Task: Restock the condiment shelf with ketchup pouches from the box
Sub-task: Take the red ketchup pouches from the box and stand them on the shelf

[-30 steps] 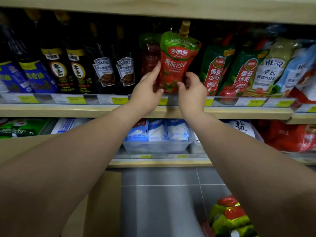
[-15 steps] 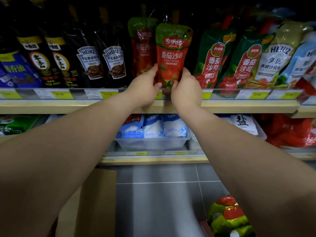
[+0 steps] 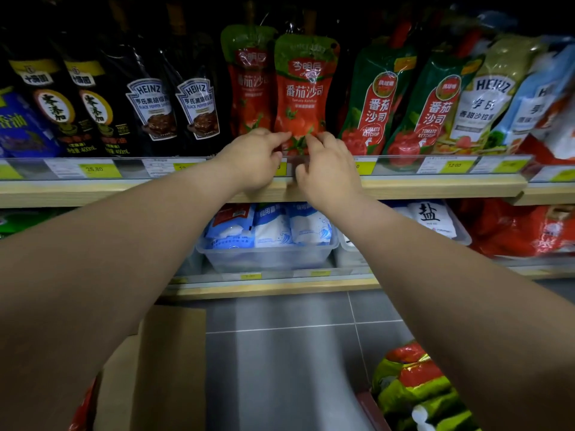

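Observation:
A red and green ketchup pouch (image 3: 306, 88) stands upright at the front of the condiment shelf (image 3: 124, 191), with a second matching pouch (image 3: 249, 79) just behind it to the left. My left hand (image 3: 253, 158) pinches the front pouch's lower left corner with its fingertips. My right hand (image 3: 326, 164) grips the lower right corner, fingers curled against it. The pouch's base is hidden behind both hands and the price rail. More ketchup pouches (image 3: 410, 387) lie in the box at the bottom right.
Dark Heinz pepper sauce pouches (image 3: 174, 110) and soy sauce bottles stand left of the ketchup; green tomato ketchup pouches (image 3: 376, 104) and Heinz salad dressing lean on the right. Salt bags in a clear bin (image 3: 267, 256) fill the shelf below. A cardboard flap (image 3: 168, 353) lies low left.
The pouch has come down to stand on the shelf in front of the matching one. Both hands slid down from its sides to its bottom corners.

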### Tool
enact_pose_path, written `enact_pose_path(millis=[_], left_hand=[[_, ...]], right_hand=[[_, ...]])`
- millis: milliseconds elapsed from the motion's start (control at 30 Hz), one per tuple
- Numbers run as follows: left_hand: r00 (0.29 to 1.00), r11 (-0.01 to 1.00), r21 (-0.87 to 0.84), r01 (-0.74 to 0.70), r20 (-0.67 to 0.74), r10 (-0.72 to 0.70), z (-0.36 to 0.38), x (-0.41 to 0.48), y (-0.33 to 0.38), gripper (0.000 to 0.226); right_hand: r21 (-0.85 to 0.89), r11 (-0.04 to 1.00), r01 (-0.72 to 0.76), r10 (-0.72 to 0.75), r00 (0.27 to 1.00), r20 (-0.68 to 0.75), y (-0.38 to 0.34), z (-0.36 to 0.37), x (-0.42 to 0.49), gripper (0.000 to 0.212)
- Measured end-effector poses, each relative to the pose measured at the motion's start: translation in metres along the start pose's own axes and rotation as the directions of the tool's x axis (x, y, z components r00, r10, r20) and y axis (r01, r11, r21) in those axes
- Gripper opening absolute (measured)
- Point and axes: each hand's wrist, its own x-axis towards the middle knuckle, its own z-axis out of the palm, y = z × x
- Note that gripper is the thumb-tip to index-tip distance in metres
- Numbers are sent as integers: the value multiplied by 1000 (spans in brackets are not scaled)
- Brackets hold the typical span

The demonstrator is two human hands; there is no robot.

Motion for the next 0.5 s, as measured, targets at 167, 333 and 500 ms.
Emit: enact_pose_path(millis=[167, 333, 500], left_hand=[[999, 1000, -3, -2, 53, 2, 0, 7, 5, 47], [993, 998, -45, 41, 111, -36, -5, 16, 8, 47], [986, 998, -4, 63, 154, -62, -9, 28, 9, 47]], right_hand=[[-29, 999, -23, 26, 996, 89, 1, -1, 11, 66], [-115, 992, -54, 79, 971, 224, -3, -3, 22, 82], [-219, 973, -70, 146, 924, 354, -9, -6, 33, 98]])
